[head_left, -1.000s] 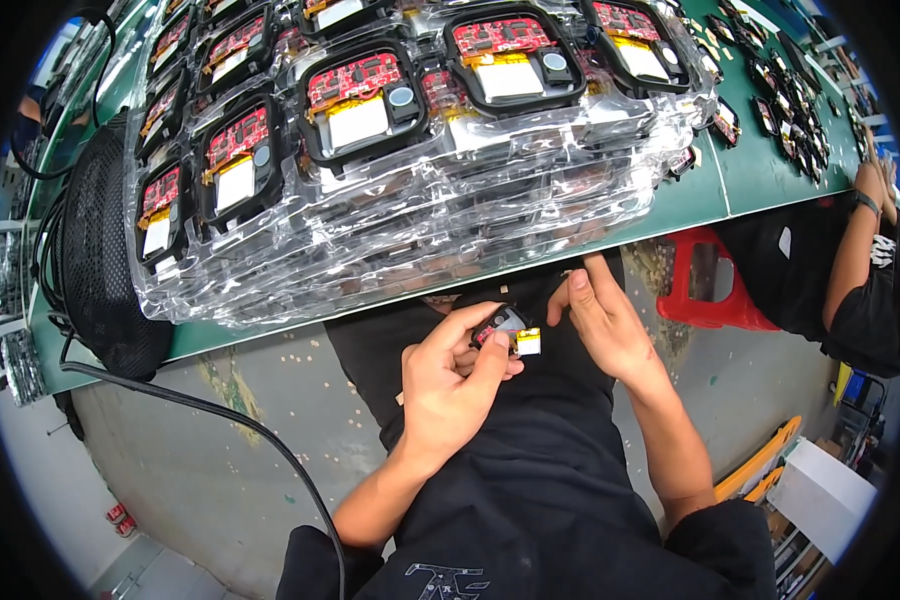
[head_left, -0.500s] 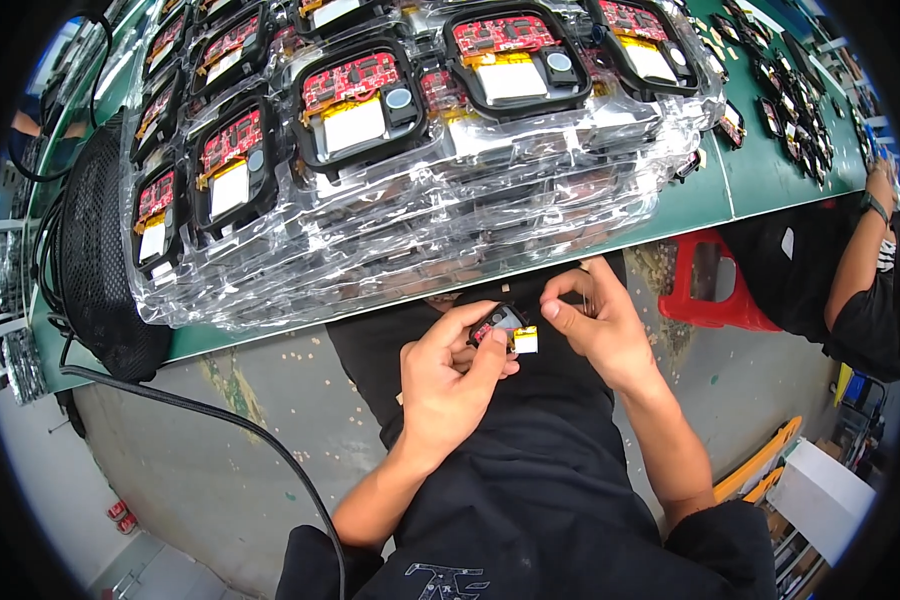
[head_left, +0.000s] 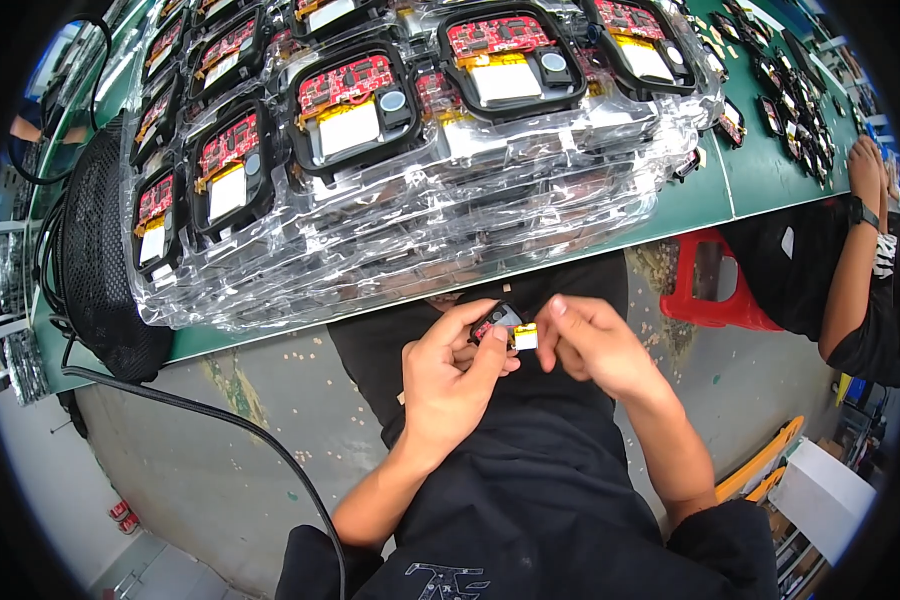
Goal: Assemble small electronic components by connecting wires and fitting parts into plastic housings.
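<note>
Over my lap, my left hand (head_left: 452, 375) grips a small black device housing (head_left: 500, 318), thumb pressed on its near side. Part of a red circuit board shows inside, mostly covered by the fingers. A small white battery with yellow tape (head_left: 525, 337) sticks out at the housing's right side. Close to the right of the battery is my right hand (head_left: 595, 345), its fingers loosely bent and its thumb raised apart from them. I see nothing held in it; whether a fingertip touches the battery I cannot tell.
Stacked clear plastic trays (head_left: 400, 210) of black device housings fill the green table (head_left: 715, 190) ahead. A black mesh bag (head_left: 100, 240) and a black cable (head_left: 240, 425) lie to the left. At the right are a red stool (head_left: 685, 285), another person's arm (head_left: 855, 260) and many small parts (head_left: 795, 110).
My right hand has shifted left to the battery, and its thumb and fingers have changed from a pinch to a looser bend. The left hand stays put. The other person's hand at right has moved.
</note>
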Motion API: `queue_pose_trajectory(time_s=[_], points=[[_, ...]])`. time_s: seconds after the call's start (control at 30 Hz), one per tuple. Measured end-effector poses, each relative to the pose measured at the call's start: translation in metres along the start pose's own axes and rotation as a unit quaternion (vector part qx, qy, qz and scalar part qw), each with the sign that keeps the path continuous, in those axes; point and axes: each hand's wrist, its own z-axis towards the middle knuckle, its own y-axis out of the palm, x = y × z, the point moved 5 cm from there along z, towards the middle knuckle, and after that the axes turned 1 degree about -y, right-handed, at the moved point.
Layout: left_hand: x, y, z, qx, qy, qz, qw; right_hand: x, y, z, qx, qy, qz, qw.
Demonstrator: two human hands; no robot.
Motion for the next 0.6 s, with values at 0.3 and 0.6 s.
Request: queue_pose_trajectory(time_s=[0.3,0.6], points=[[0.005,-0.001,0.001,0.003,0.033,0.043,0.999,-0.007,0.018,-0.008,0.046,-0.058,0.08,0.994],[0.007,-0.002,-0.001,0.011,0.058,0.084,0.995,-0.015,0.017,-0.013,0.094,-0.086,0.063,0.99]])
